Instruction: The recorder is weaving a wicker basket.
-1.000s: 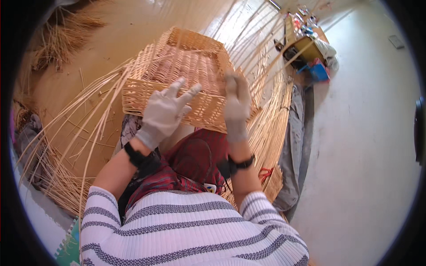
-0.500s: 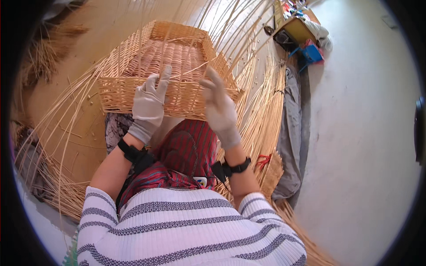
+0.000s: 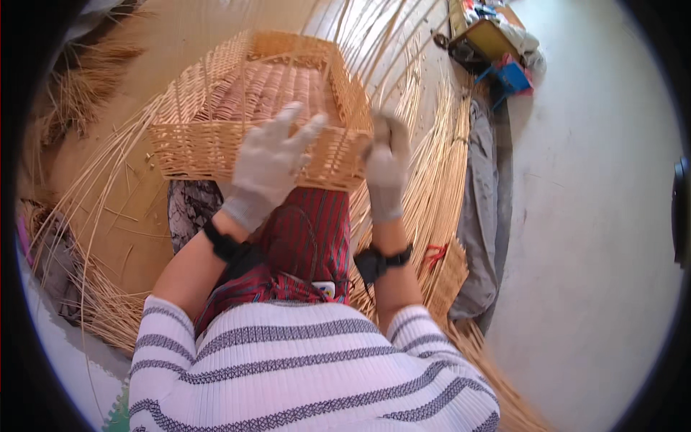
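We see a woven basket (image 3: 201, 150) tilted up at the near edge of the lap, over a dark red striped cloth (image 3: 324, 230). The left hand (image 3: 268, 162), in a pale glove, lies over the near wall, its fingers apart and reaching above the rim. The right hand (image 3: 386, 171) is at the near right corner; its fingers are bent, but blur keeps us from telling whether they clamp a strand. As we judge it, the darker base (image 3: 263, 93) is filled in and the walls are woven up on every side we can see. Long loose canes (image 3: 392, 36) rise past the rim and others (image 3: 108, 180) trail to the left, so those ends look unfinished to us. To the right, we see a cane bundle (image 3: 439, 180) on the floor.
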`<action>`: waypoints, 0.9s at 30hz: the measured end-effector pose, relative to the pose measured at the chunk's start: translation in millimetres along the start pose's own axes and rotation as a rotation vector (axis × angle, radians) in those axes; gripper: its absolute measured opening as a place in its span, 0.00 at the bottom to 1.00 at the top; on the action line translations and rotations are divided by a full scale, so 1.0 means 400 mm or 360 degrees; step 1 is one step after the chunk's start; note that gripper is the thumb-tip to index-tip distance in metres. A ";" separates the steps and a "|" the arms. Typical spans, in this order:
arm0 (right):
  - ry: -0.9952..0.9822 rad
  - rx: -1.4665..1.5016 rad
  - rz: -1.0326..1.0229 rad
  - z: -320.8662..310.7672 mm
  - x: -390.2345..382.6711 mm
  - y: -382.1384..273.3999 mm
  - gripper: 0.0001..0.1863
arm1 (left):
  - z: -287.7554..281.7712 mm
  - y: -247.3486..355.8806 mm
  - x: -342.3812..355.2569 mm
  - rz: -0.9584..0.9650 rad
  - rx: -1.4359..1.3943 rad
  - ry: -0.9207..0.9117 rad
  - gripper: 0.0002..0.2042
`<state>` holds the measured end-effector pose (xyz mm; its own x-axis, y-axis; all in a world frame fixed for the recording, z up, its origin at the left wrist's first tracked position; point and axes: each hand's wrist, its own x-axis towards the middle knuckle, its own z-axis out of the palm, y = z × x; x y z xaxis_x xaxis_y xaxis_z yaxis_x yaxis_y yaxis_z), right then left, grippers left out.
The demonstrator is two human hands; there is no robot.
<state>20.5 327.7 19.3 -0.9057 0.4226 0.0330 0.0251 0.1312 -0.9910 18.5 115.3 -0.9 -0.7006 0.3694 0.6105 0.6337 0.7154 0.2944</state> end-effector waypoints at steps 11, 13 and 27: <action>0.0064 0.0301 -0.0114 -0.185 0.012 0.068 0.19 | 0.075 0.058 0.047 0.0116 0.0411 0.0267 0.26; 0.0067 0.0561 -0.0146 -0.194 0.004 0.119 0.14 | 0.081 0.101 0.087 0.0222 0.0259 0.0204 0.24; -0.0719 0.0893 0.0357 -0.188 0.213 0.179 0.14 | 0.177 0.162 0.209 -0.0433 -0.0874 -0.0420 0.10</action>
<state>-23.2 440.5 -39.2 -0.9927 -0.0391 -0.1140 0.1195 -0.4420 -0.8890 -22.1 234.5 17.2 -0.8718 0.4010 0.2814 0.4488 0.4235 0.7869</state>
